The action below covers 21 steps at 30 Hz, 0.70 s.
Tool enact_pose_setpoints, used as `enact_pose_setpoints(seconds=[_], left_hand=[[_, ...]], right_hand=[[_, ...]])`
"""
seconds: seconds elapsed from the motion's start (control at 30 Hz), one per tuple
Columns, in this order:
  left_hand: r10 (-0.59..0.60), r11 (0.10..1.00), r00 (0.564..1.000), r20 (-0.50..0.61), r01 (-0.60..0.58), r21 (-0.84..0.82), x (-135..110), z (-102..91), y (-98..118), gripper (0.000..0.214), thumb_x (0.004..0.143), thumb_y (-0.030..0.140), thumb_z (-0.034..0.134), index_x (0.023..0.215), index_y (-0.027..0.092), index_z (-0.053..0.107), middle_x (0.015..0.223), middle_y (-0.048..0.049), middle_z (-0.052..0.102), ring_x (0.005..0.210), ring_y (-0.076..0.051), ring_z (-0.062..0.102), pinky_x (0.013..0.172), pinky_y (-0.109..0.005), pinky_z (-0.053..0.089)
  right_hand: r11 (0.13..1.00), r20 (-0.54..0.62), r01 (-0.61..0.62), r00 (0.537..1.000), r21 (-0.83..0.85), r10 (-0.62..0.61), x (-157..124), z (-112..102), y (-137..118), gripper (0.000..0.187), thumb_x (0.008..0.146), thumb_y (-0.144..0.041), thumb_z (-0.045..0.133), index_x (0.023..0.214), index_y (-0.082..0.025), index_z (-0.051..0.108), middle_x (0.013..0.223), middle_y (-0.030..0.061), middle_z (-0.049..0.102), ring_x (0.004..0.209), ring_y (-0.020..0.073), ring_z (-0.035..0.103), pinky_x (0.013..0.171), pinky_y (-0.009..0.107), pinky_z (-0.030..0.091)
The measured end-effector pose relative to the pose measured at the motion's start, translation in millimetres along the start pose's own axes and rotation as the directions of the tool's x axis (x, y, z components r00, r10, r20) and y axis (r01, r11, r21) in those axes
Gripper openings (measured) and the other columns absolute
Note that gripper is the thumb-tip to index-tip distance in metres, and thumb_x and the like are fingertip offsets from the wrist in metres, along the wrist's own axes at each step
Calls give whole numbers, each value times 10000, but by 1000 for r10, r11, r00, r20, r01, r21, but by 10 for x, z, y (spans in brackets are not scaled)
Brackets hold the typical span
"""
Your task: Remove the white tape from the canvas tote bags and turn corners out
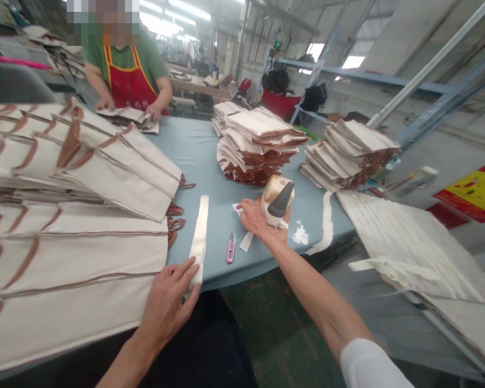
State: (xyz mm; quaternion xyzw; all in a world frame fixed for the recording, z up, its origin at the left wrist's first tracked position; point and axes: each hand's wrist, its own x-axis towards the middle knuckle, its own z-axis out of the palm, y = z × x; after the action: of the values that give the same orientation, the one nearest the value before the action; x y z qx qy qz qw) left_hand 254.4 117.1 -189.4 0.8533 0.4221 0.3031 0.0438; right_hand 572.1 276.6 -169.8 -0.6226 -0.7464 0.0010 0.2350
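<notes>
My left hand (pixel 167 302) lies flat, fingers spread, on the near end of a long white fabric strip (pixel 199 231) at the front edge of the blue-grey table (pixel 198 156). It also rests against the large stack of cream bags with brown trim (pixel 76 237). My right hand (pixel 253 215) reaches across the table, fingers down on a small white paper piece (pixel 246 241) beside a tape dispenser (pixel 277 200). Small pink thread snips (pixel 230 248) lie between my hands.
Two more piles of folded bags (pixel 258 143) (pixel 347 153) stand at the back right. A person in a green shirt and red apron (pixel 127 70) handles bags at the far side. Cream fabric sheets (pixel 420 242) drape on the right. A second white strip (pixel 326 223) lies near the table corner.
</notes>
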Motion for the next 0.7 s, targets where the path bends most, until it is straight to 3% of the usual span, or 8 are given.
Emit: enact_pose_setpoints(seconds=[0.13, 0.23, 0.3, 0.43, 0.5, 0.6, 0.7], left_hand=[[-22, 999, 999, 37, 23, -48, 16, -25, -13, 350, 1013, 204, 538, 1307, 148, 721, 1401, -155, 767, 1027, -332, 692, 927, -548, 588], [-36, 994, 995, 92, 46, -102, 47, -60, -84, 393, 974, 119, 492, 1281, 147, 736, 1389, -148, 775, 1057, -310, 719, 959, -514, 606], [-38, 988, 991, 132, 57, -146, 79, -81, -158, 414, 951, 77, 475, 1244, 164, 753, 1363, -127, 792, 1091, -286, 740, 986, -477, 615], [-18, 971, 981, 194, 63, -229, 141, -95, -323, 381, 983, 62, 479, 1193, 173, 776, 1336, -115, 803, 1167, -263, 757, 1053, -458, 606], [4, 961, 976, 217, 57, -271, 158, -95, -386, 325, 1009, 77, 536, 1211, 174, 771, 1355, -113, 789, 1207, -261, 750, 1074, -481, 599], [37, 944, 970, 240, 44, -326, 161, -97, -445, 259, 1035, 145, 630, 1259, 182, 755, 1395, -111, 761, 1260, -266, 728, 1095, -513, 588], [53, 934, 968, 246, 39, -354, 153, -93, -470, 257, 1042, 217, 669, 1283, 185, 752, 1413, -121, 746, 1288, -284, 713, 1112, -543, 576]], right_hand=[[998, -115, -5, 993, 61, 12, -75, -152, -38, 286, 1067, -308, 659, 1317, -168, 675, 1350, 117, 686, 1219, 278, 682, 1048, 509, 583], [993, -158, 57, 987, 105, -40, -366, -245, -328, 290, 1076, -181, 480, 1287, -157, 677, 1206, 122, 735, 1108, 246, 708, 1011, 443, 587], [981, -146, 144, 981, 126, -125, -710, -240, -625, 274, 1044, -187, 494, 1234, -176, 690, 1098, 100, 760, 987, 234, 723, 936, 394, 599], [938, -130, 330, 940, 110, -315, -1536, -61, -1187, 230, 964, -191, 631, 1174, -236, 711, 1176, 88, 775, 1090, 260, 703, 1010, 402, 558], [936, -153, 346, 931, 68, -333, -1852, 85, -1345, 295, 950, -154, 645, 1228, -240, 692, 1268, 107, 756, 1159, 281, 679, 1082, 447, 508], [958, -212, 285, 937, 8, -277, -2069, 325, -1448, 421, 937, -117, 657, 1346, -207, 620, 1387, 164, 691, 1284, 323, 612, 1171, 529, 404], [971, -260, 237, 937, -12, -232, -2052, 533, -1511, 489, 943, -149, 685, 1414, -193, 558, 1429, 191, 652, 1330, 335, 572, 1191, 554, 355]])
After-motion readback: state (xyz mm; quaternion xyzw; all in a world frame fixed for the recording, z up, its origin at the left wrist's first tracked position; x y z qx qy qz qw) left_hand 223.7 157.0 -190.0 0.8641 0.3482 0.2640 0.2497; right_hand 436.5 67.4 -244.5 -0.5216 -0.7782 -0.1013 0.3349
